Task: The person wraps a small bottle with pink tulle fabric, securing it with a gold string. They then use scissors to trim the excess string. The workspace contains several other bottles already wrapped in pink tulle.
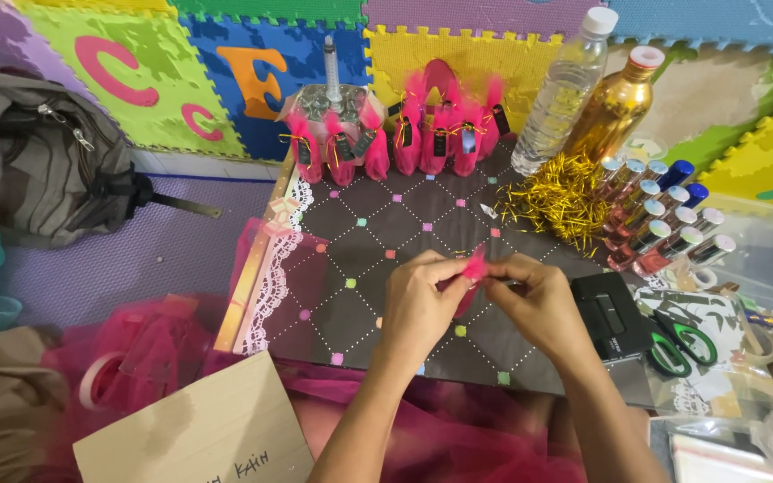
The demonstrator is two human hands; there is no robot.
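pouch (pixel 474 266): pink gauzy cloth;
board (pixel 386 233): matt dark quilted;
gold bottle (pixel 615 109): glossy metallic;
tinsel (pixel 556 201): shiny foil

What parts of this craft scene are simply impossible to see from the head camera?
- What the small pink tulle bundle wraps: head view, covered by the left hand and right hand pinching it.
- Tags on the finished pink tulle favours: too small to read.
- Brown cardboard sheet: cut off by the bottom edge.
- Green-handled scissors: blades hidden under patterned paper.
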